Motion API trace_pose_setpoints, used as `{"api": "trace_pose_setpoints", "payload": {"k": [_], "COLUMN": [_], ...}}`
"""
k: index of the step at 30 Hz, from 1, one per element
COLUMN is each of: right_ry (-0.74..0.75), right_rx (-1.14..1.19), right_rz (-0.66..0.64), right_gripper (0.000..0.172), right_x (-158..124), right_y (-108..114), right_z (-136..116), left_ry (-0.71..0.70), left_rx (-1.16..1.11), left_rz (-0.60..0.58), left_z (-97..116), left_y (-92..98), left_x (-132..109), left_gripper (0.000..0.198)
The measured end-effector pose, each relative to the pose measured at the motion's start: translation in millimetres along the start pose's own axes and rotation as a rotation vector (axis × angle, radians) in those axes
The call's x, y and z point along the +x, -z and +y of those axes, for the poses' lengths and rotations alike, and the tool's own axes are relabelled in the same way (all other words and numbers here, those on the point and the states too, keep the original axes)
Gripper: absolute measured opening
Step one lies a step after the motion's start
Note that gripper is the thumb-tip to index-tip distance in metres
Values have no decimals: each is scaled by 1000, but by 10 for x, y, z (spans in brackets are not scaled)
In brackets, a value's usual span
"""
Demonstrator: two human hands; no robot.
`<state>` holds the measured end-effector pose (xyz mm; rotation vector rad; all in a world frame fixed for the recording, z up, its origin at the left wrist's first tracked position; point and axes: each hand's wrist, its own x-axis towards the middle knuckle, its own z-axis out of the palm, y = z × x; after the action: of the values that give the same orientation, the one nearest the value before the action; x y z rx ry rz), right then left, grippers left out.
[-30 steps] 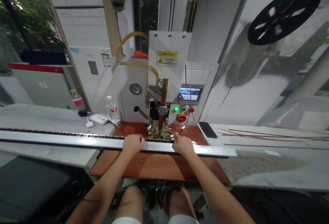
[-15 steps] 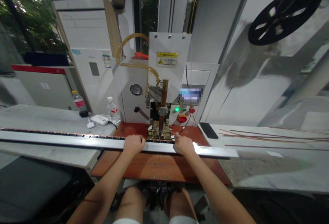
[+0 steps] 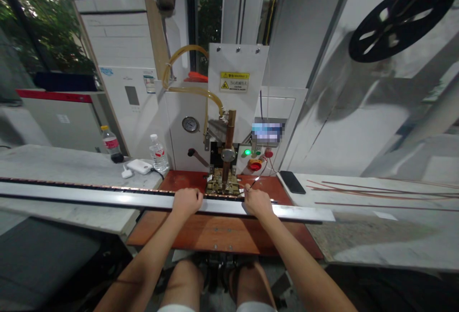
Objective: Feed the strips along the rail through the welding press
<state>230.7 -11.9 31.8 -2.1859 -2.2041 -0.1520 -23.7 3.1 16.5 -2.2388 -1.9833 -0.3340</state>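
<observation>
A long silvery metal rail [image 3: 129,199] lies crosswise before me, with a dark strip edged in copper colour [image 3: 118,188] along its far side. My left hand [image 3: 187,201] is closed over the rail, left of the machine's brass-coloured fixture [image 3: 223,183]. On the fixture's right, my right hand [image 3: 258,202] is closed at the rail, thumb and forefinger pinched near a thin dark wire [image 3: 255,181]. Its fingers hide part of the rail. Above the fixture, a copper-coloured electrode rod [image 3: 229,133] points down at the strip between my hands.
The white machine [image 3: 238,66] carries a pressure gauge [image 3: 190,124], a green-lit button [image 3: 247,152] and a red knob [image 3: 255,165]. Bottles [image 3: 158,153] and a white charger [image 3: 139,166] stand left. A phone [image 3: 292,182] and several thin copper-coloured rods [image 3: 358,189] lie right.
Both hands keep nearly the same place on the rail. The bright glare just right of my right hand has gone. The view has shifted very slightly.
</observation>
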Motion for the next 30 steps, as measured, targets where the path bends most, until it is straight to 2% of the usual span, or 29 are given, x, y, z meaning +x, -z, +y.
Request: {"api": "trace_pose_setpoints", "payload": {"k": [7,21,30], "right_ry": [10,-7,31], "right_rx": [7,69,83], "right_rz": [28,-54,-53], "right_gripper": [33,30,34], "right_x": [34,95,152], "right_y": [-33,28,10], "right_z": [84,100,133], "left_ry": [15,44,40], "left_rx": [-6,-3,-13], "left_rz": [-31,-120,-154], "left_z": [66,91,94], "left_y": [11,35,21], "left_x": [28,155,225], "left_gripper": [46,49,50]}}
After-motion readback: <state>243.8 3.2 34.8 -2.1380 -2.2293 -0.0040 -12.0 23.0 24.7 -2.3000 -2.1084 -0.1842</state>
